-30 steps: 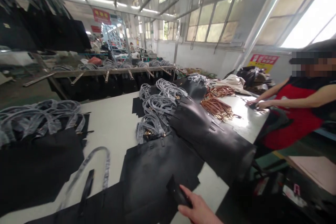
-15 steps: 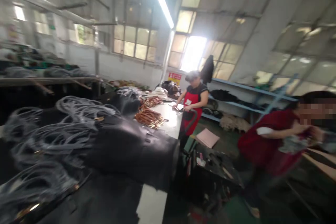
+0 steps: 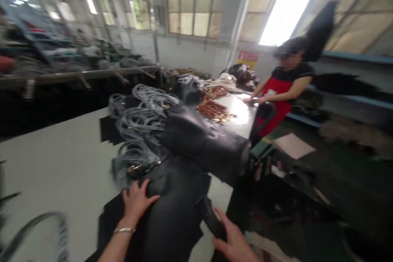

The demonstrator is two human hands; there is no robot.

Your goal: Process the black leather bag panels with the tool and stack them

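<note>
My left hand point(image 3: 136, 202), with a bracelet at its wrist, has its fingers spread on the black sheet material point(image 3: 178, 204), beside a bundle of grey cords point(image 3: 136, 155) with metal fittings. My right hand point(image 3: 235, 239) is at the table's right edge, its thumb and fingers round a dark, curved piece point(image 3: 213, 219). Blur hides what exactly that piece is. Between my hands the black material lies over the pale table point(image 3: 61, 163). Just beyond them is a thick black folded or rolled sheet point(image 3: 202, 135).
Brown cord bundles point(image 3: 215, 110) lie farther along the table. A co-worker in a red apron point(image 3: 276, 94) stands at the far right side. Right of the table, a low dark surface carries a pinkish sheet point(image 3: 293, 146) and tools. A curved grey strap point(image 3: 37, 223) lies at lower left.
The view has swung right to left and down, bringing both my hands into sight. The second person at the right is out of view.
</note>
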